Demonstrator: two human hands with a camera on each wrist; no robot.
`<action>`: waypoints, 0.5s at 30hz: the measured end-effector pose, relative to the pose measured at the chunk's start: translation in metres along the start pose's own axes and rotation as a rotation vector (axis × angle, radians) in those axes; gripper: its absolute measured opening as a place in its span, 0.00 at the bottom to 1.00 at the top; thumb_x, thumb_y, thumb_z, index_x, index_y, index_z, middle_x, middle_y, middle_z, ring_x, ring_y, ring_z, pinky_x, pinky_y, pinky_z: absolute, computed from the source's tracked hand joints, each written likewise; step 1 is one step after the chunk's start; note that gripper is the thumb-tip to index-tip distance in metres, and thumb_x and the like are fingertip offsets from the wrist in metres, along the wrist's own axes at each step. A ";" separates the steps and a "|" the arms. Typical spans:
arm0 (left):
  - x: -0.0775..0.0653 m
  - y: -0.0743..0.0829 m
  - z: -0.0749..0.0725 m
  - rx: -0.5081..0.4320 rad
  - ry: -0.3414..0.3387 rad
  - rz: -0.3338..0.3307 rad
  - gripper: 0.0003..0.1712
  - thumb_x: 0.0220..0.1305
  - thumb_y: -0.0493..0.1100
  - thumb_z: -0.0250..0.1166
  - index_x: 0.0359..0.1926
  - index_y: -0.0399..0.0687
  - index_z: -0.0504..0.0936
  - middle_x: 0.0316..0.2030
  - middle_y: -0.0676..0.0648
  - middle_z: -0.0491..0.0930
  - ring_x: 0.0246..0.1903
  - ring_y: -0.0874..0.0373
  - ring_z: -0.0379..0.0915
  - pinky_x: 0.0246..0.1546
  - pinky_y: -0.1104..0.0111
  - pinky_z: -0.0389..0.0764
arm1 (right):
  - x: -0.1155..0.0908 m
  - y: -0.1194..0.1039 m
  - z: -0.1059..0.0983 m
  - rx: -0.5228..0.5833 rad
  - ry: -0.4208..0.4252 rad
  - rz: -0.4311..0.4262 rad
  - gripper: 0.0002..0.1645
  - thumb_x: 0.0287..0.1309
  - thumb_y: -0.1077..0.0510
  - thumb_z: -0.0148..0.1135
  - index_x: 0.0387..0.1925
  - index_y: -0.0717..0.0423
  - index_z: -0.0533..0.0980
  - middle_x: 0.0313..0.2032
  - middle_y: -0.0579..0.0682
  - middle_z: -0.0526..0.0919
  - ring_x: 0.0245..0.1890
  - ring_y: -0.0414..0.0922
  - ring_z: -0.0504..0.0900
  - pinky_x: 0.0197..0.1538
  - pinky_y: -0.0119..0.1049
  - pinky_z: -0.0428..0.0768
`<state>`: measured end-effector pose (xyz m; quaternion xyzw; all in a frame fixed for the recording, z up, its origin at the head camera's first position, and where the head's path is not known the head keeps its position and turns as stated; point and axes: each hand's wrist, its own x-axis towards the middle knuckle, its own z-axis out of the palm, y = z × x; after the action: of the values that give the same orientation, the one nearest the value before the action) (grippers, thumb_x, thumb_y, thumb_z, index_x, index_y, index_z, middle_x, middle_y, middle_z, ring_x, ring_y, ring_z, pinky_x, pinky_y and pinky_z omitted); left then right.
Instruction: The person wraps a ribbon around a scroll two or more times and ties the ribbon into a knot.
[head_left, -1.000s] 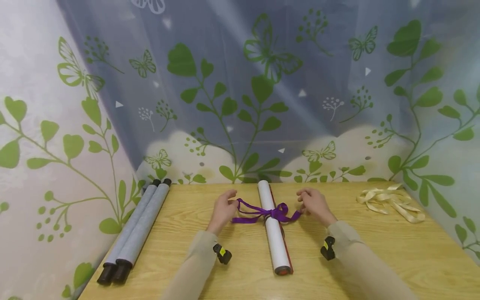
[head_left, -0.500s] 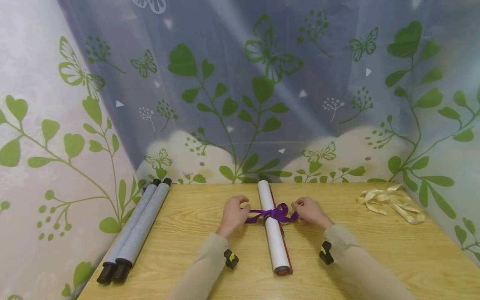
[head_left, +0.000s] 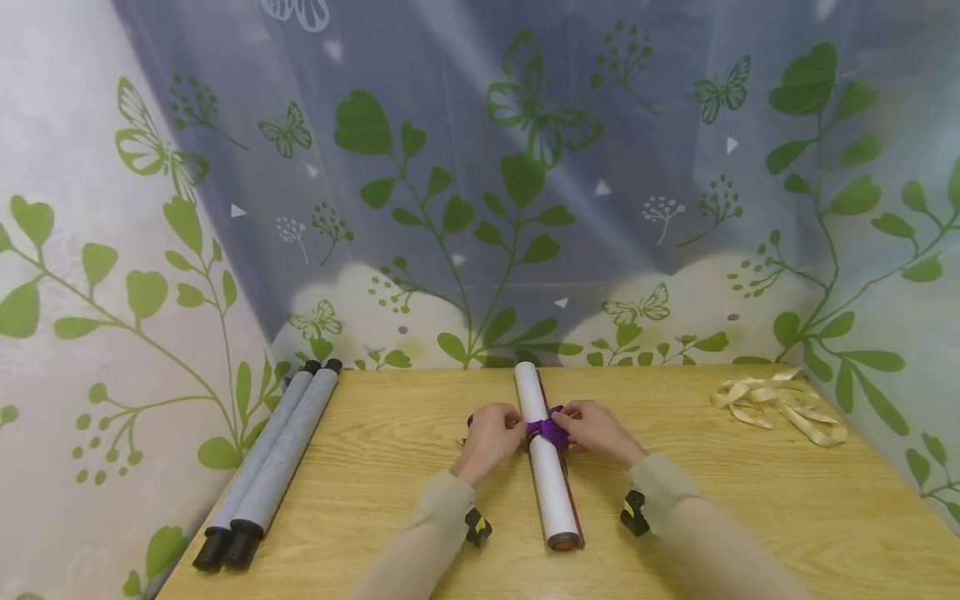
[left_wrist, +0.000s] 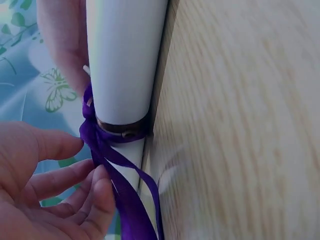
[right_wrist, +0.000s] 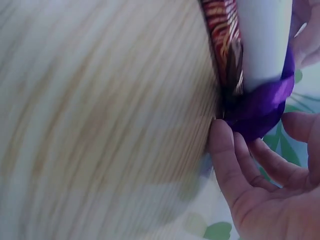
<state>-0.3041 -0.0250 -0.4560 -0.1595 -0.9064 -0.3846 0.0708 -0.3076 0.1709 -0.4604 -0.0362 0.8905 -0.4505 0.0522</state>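
A white rolled scroll [head_left: 553, 492] lies lengthwise on the wooden table, with a purple ribbon [head_left: 553, 432] tied round its middle in a bow. At the left of the knot, my left hand [head_left: 491, 437] has its thumb and curled fingers on the ribbon; in the left wrist view two ribbon strands [left_wrist: 131, 212] hang past the fingertips. My right hand [head_left: 600, 429] pinches the bow's right side, where the right wrist view shows thumb and fingers on either side of a ribbon loop [right_wrist: 260, 112]. The fingers cover much of the bow in the head view.
Two grey rolled scrolls [head_left: 281, 454] with black ends lie side by side at the table's left. A loose heap of cream ribbon [head_left: 780, 400] sits at the far right. Behind the wooden table [head_left: 390, 500] hangs a leaf-and-butterfly patterned curtain [head_left: 465, 167].
Both hands have moved inward to the knot, the left one rightward from the ribbon's left loop and tail, the right one leftward from the right tail. The scroll has stayed put.
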 end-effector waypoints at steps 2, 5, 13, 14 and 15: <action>0.000 0.000 0.002 -0.018 -0.012 -0.004 0.07 0.62 0.40 0.65 0.33 0.41 0.86 0.28 0.48 0.84 0.26 0.62 0.72 0.26 0.72 0.73 | 0.000 -0.003 0.003 -0.006 -0.006 0.001 0.19 0.69 0.54 0.56 0.47 0.67 0.79 0.36 0.56 0.82 0.29 0.45 0.82 0.32 0.37 0.84; 0.000 0.001 0.005 -0.039 -0.037 0.005 0.08 0.63 0.41 0.65 0.34 0.40 0.86 0.28 0.48 0.83 0.25 0.63 0.71 0.26 0.73 0.73 | 0.000 -0.005 0.007 -0.018 0.003 0.002 0.17 0.68 0.53 0.57 0.41 0.66 0.81 0.31 0.54 0.82 0.26 0.44 0.81 0.30 0.36 0.83; -0.002 0.002 0.008 -0.082 -0.155 -0.020 0.16 0.63 0.51 0.67 0.28 0.43 0.79 0.17 0.55 0.73 0.16 0.66 0.64 0.16 0.75 0.65 | 0.001 -0.001 0.011 -0.002 0.025 0.020 0.16 0.66 0.55 0.59 0.32 0.65 0.82 0.25 0.53 0.82 0.22 0.43 0.81 0.27 0.36 0.84; -0.002 0.003 0.008 -0.086 -0.165 -0.032 0.18 0.62 0.53 0.67 0.27 0.43 0.78 0.17 0.55 0.71 0.16 0.65 0.64 0.15 0.74 0.63 | 0.001 -0.001 0.011 0.001 0.027 0.024 0.16 0.66 0.55 0.59 0.32 0.65 0.83 0.25 0.53 0.82 0.22 0.42 0.81 0.27 0.36 0.84; -0.003 0.004 0.008 -0.086 -0.173 -0.040 0.20 0.61 0.55 0.68 0.27 0.43 0.76 0.17 0.55 0.70 0.16 0.65 0.63 0.15 0.74 0.62 | 0.001 -0.001 0.012 -0.002 0.028 0.028 0.16 0.66 0.54 0.60 0.33 0.65 0.83 0.26 0.52 0.83 0.23 0.42 0.81 0.27 0.36 0.84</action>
<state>-0.2997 -0.0177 -0.4594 -0.1768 -0.8948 -0.4094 -0.0225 -0.3074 0.1607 -0.4663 -0.0176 0.8920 -0.4493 0.0457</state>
